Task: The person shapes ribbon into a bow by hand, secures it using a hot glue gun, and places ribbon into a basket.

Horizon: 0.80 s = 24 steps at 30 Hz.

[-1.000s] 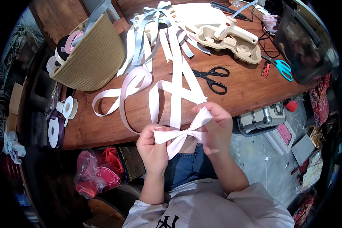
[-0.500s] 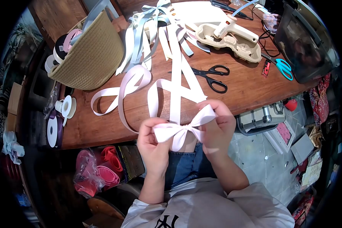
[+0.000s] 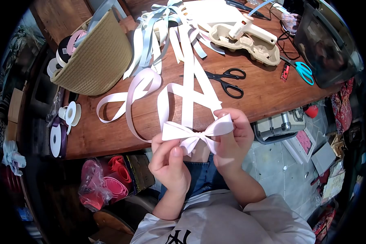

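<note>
Crosswise, I read the bow [image 3: 200, 135] between hands, long axis side to side; right hand [image 3: 235, 142] nearer, pinching one end; left hand [image 3: 170, 168] curled below, grip unclear

- Tabletop [image 3: 264, 95]: reddish-brown wood, visible grain, curved front edge.
- Left: woven basket [image 3: 95, 57], tilted. White spool [image 3: 72, 114] near the left edge.
- Middle: pale pink ribbon [image 3: 131, 97], looped loosely. Black scissors [image 3: 234, 90] to its right, blades partly under a long pale strip [image 3: 188, 85].
- Back: ribbon bundle [image 3: 148, 44], white and blue tails; white sheet [image 3: 215, 14] beside it.
- Right: molded carton [image 3: 263, 56], teal-handled scissors [image 3: 304, 73], small red item [image 3: 285, 72] just beside them.
</note>
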Available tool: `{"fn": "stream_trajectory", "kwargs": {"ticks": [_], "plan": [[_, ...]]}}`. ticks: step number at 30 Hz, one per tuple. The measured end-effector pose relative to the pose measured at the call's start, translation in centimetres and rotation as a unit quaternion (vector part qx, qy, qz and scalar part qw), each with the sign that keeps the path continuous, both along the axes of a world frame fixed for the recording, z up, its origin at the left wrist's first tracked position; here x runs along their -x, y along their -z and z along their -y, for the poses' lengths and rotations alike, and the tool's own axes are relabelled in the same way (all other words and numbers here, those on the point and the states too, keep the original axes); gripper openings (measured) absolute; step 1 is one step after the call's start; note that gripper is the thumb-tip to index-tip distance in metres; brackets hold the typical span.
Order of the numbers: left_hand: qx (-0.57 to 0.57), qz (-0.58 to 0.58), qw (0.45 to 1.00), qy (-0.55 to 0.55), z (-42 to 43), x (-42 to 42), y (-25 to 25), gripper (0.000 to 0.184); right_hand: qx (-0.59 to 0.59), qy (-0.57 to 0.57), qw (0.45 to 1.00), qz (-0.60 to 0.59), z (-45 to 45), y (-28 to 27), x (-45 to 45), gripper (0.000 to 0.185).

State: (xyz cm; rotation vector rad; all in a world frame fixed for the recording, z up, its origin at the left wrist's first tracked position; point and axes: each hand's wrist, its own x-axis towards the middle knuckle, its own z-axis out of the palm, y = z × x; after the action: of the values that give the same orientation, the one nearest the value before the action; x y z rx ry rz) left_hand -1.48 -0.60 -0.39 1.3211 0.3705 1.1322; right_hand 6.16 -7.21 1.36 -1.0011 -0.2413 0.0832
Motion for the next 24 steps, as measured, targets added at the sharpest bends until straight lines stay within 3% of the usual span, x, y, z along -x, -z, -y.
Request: {"fn": "stream_trajectory", "kwargs": {"ticks": [3, 6, 14, 24], "plan": [[0.184, 0.048, 0.98, 0.063, 0.2, -0.2, -0.7, 0.022, -0.015, -0.008, 1.0, 0.012, -0.1, 0.1, 0.3, 0.016], [0.226, 0.043, 0.968, 0.104, 0.5, -0.1, -1.1, 0.023, -0.006, -0.011, 1.0, 0.015, -0.1, 0.0, 0.4, 0.017], [0.19, 0.018, 0.976, 0.105, 0.0, 0.0, -0.9, 0.022, 0.074, -0.007, 0.988, 0.136, 0.2, 1.1, -0.1, 0.014], [0.135, -0.006, 0.99, 0.038, -0.1, -0.3, 0.0, 0.018, 0.071, -0.033, 0.993, 0.083, 0.2, 0.8, -0.1, 0.015]]}}
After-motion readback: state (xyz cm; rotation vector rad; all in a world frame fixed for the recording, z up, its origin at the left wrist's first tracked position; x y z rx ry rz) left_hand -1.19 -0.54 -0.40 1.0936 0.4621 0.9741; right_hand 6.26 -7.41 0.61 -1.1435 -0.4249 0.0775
